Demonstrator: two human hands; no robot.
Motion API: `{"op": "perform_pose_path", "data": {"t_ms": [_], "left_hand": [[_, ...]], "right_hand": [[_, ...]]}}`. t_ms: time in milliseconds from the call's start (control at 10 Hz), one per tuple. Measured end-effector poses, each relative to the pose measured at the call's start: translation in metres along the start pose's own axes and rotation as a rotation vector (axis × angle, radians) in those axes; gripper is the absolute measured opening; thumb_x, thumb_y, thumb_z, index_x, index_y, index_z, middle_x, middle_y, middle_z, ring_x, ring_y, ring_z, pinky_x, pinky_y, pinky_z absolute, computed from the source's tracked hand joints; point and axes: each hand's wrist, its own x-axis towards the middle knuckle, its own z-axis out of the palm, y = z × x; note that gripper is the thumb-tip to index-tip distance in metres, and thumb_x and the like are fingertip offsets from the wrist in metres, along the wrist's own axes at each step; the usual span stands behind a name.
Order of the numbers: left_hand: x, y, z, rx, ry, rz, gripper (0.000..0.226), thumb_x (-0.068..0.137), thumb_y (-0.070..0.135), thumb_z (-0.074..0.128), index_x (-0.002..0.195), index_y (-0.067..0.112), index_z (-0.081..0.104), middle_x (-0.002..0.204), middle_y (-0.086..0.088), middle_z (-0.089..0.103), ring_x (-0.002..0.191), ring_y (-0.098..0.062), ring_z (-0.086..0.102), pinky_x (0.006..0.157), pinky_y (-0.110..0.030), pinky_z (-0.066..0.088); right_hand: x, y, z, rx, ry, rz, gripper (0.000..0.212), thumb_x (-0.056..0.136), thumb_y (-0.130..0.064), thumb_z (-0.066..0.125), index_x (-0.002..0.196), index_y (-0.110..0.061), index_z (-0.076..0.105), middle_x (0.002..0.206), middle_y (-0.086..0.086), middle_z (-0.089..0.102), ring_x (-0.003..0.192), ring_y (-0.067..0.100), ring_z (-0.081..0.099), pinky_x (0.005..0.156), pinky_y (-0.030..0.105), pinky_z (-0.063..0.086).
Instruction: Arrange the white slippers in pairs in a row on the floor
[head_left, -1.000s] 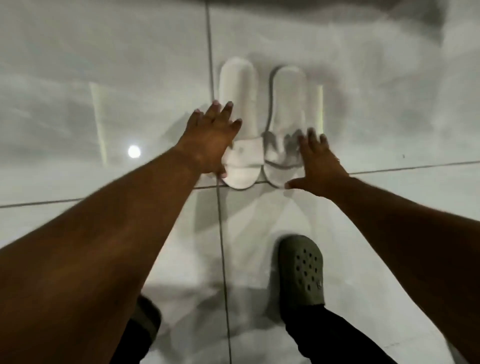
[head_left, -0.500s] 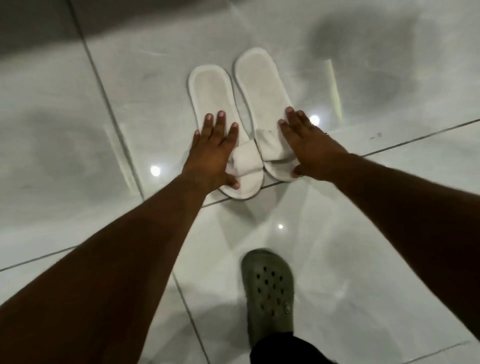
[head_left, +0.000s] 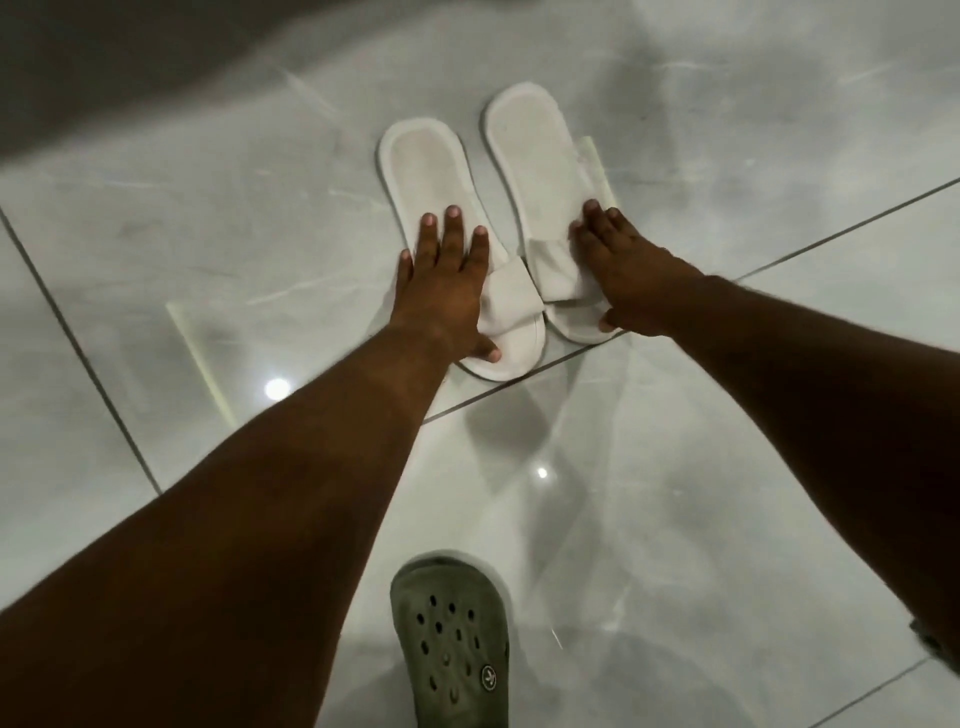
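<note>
Two white fabric open-toe slippers, left one and right one: side by side on glossy grey tiled floor, toe bands touching. Left hand: grip flat, fingers spread, pressing left slipper. Right hand: flat against right slipper's outer edge. Green perforated clog: nearer the wearer.

Slippers side by side, apparently touching, beyond clog.
</note>
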Motion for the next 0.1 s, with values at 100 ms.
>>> {"op": "perform_pose_path", "data": {"t_ms": [100], "left_hand": [[-0.007, -0.0054, -0.0107, -0.035, -0.002, 0.04, 0.13, 0.059, 0.057, 0.079, 0.152, 0.019, -0.004, 0.16, -0.011, -0.02, 0.147, -0.032, -0.018, 0.119, -0.053, 0.006]], "right_hand": [[-0.0051, -0.0213, 0.0014, -0.055, 0.088, 0.018, 0.088, 0.089, -0.004, 0.057, 0.151, 0.002, -0.006, 0.16, 0.025, -0.009, 0.149, 0.039, -0.005, 0.121, 0.047, 0.015]]}}
